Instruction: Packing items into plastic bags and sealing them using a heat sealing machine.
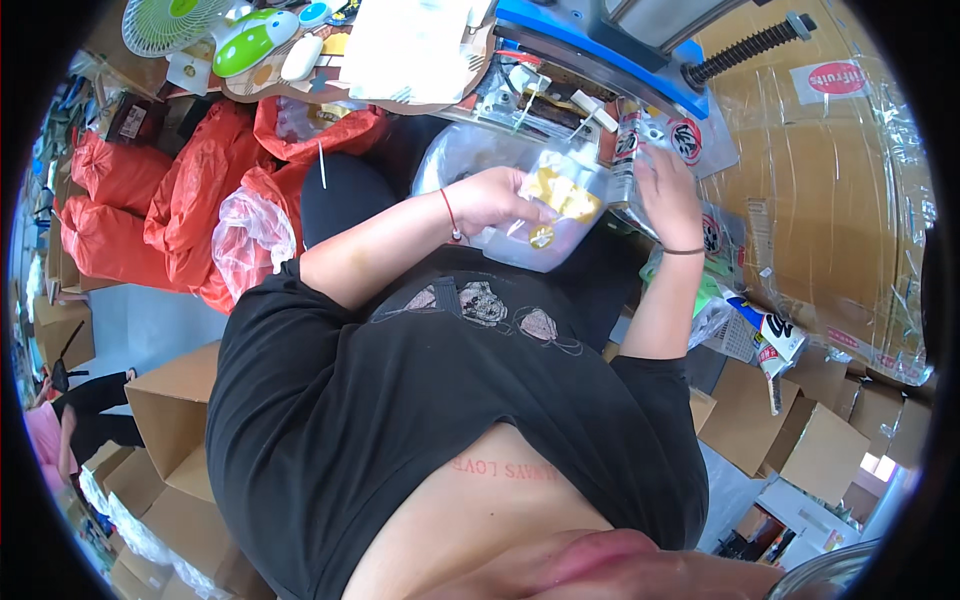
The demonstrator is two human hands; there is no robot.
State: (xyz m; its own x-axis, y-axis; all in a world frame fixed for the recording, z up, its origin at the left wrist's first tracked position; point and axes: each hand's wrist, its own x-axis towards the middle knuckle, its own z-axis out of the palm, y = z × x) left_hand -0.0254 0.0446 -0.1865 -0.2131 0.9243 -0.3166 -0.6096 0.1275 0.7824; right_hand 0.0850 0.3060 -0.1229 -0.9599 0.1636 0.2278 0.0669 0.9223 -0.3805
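My left hand [495,200] grips a clear plastic bag [560,205] with small yellow pieces inside, held over my lap. My right hand [668,185] holds a narrow printed tube [628,150] upright, just right of the bag's mouth. A red string sits on my left wrist and a thin band on my right wrist. A larger clear bag [460,155] lies behind the left hand.
Red plastic bags [190,200] pile at the left. A blue-edged machine [610,50] with a black screw rod [750,45] stands ahead. A taped cardboard box [830,190] rises at right, printed packets [760,335] below it. Open cartons [170,410] lie around; another person [60,420] sits far left.
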